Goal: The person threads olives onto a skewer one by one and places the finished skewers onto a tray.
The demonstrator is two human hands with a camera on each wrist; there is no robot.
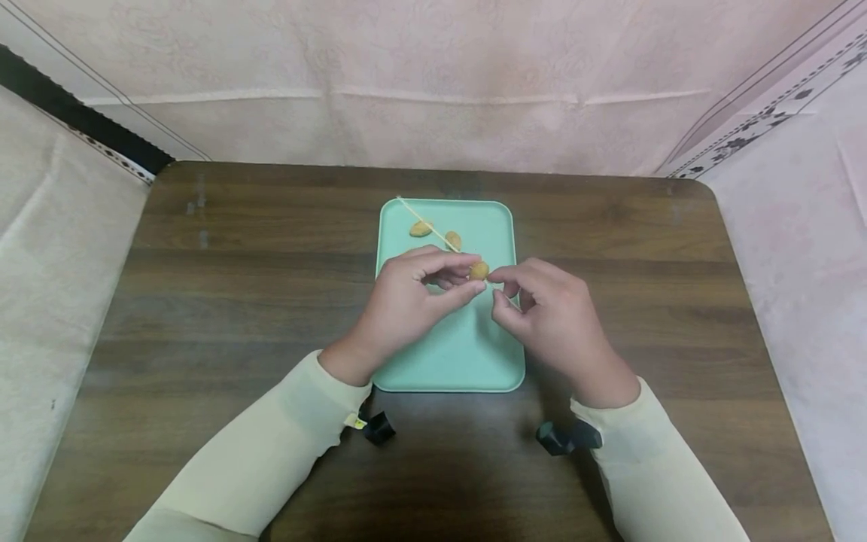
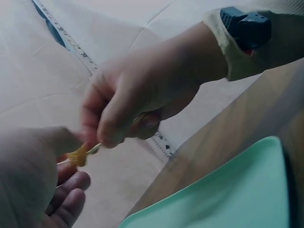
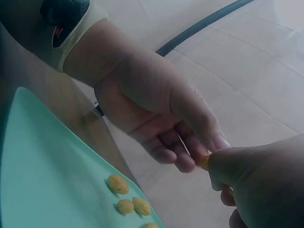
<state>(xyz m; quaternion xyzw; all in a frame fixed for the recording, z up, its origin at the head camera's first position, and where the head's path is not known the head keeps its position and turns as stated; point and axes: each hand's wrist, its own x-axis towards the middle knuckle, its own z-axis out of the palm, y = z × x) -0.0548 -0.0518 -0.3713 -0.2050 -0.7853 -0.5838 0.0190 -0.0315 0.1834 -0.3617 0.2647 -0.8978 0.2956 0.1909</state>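
Note:
A thin wooden skewer [image 1: 428, 223] runs slantwise over a mint-green tray [image 1: 450, 366] and passes behind the left fingers. On it sits a round, golden-brown food piece [image 1: 479, 270], its kind unclear. My left hand [image 1: 423, 290] pinches this piece between thumb and fingertips, above the tray. Just to the right, my right hand [image 1: 552, 316] has thumb and index finger curled at the skewer's other end, seen also in the left wrist view as a pale skewer tip [image 2: 94, 149]. The right palm hides the rest of that end.
Similar food pieces lie at the tray's far end, among them one at the left [image 1: 420, 229] and one in the middle [image 1: 453, 240]; the right wrist view shows several [image 3: 118, 184]. Beneath is a dark wooden table [image 1: 237, 316]. Pale patterned cloth [image 1: 433, 75] hangs around it.

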